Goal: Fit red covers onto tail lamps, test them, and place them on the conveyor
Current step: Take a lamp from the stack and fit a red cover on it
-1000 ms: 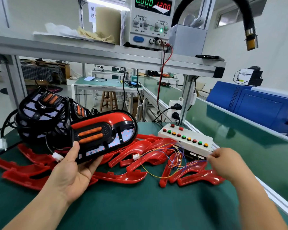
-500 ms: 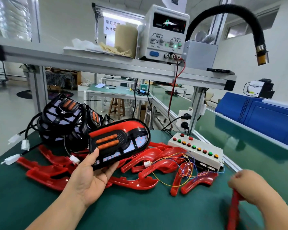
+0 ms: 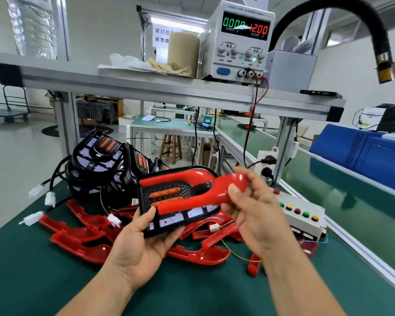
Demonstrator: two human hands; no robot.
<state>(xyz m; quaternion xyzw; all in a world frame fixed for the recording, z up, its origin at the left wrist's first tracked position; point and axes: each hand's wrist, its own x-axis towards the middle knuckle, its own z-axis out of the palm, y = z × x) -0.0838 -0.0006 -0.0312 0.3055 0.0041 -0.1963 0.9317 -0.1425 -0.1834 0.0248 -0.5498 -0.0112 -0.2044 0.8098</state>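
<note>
**Cover meets lamp: the fitting step in hand**

At the far left a heap of black lamps [image 3: 100,156] waits, white plugs trailing. Nearer, spare red covers [image 3: 78,239] lie scattered on the green mat [image 3: 32,281]. The left hand [image 3: 144,245] cradles one tail lamp [image 3: 176,218] from below, thumb on its near edge, face up and tilted. Across that face lies a red cover [image 3: 192,201], pinched at its rounded right end between the thumb and fingers of the right hand [image 3: 258,215]. The cover sits askew and is not seated in the housing, so I judge fitting to be under way and testing not yet begun. The next move likely calls for lining the cover up with the lamp's outline, then pressing it home until flush. Farther right stand the button box [image 3: 301,215] and the conveyor [image 3: 356,201], both untouched. Above, the power supply [image 3: 240,42] reads zero current.
</note>
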